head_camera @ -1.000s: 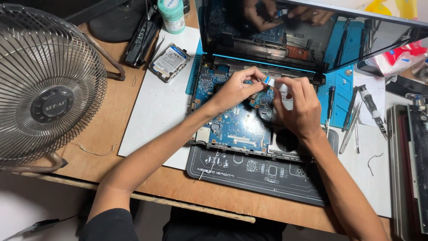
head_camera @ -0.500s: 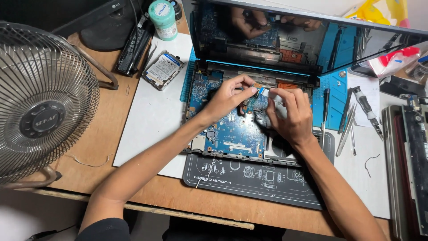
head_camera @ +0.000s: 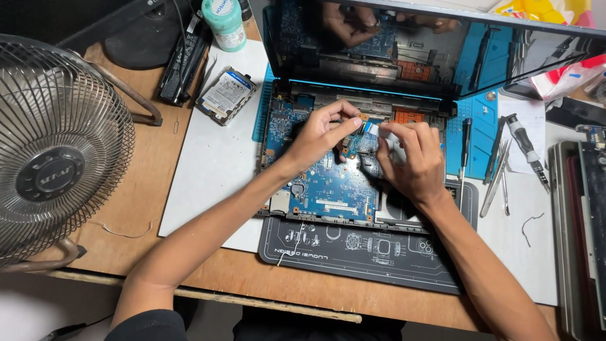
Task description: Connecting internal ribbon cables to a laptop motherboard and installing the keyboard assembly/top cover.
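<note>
Head cam: left hand (head_camera: 322, 134) pinches small connector (head_camera: 361, 117), right hand (head_camera: 410, 158) grips white ribbon cable (head_camera: 379, 128), both over blue motherboard (head_camera: 328, 186) mid-table, fingers braced on board for steadiness.

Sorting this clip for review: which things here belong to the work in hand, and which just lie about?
In hand: left hand, right hand, blue circuit board, small flat cable, opened laptop.
Lying about: fan, hard drive, screwdrivers, tweezers, green-capped bottle.
</note>
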